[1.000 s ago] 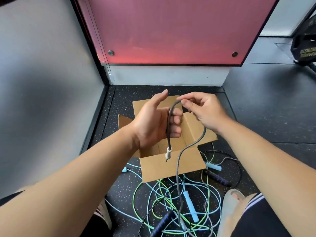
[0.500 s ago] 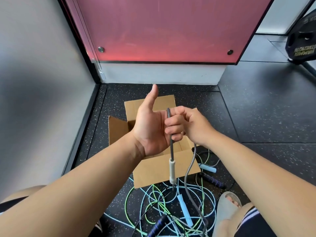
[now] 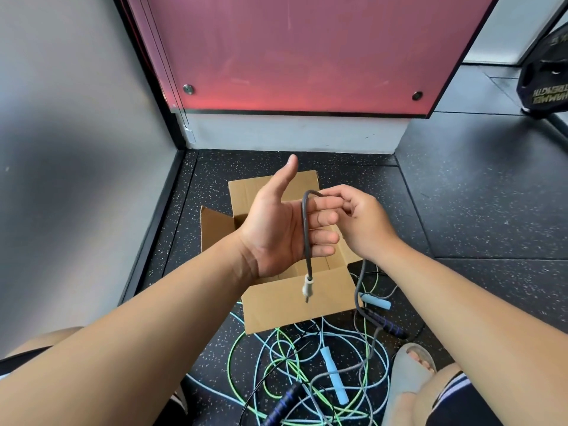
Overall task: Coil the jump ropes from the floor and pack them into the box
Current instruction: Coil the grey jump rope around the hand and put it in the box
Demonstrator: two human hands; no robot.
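Your left hand [image 3: 273, 232] is up over the box, palm to camera, thumb straight up, 4 fingers only loosely bent. The grey jump rope [image 3: 305, 235] lies down across that palm and hooks over the index finger; nothing is closed round it. Its white end fitting [image 3: 308, 287] dangles just under the heel of the left hand.

The cardboard box [image 3: 295, 305] sits on the floor under both hands, flaps open; what's inside is hidden by the hands.

Below your forearms is a tangle of jump ropes [image 3: 289, 361], green and pale blue, with a light blue handle [image 3: 333, 376] lying in it.

Your right hand [image 3: 365, 222] touches the left fingertips, thumb and fingers pinching the grey rope at the top of the loop. The rope drops under the right wrist to the floor. A dark ribbed handle [image 3: 388, 326] lies below that wrist, and a sandalled foot [image 3: 412, 367] is under the right forearm.
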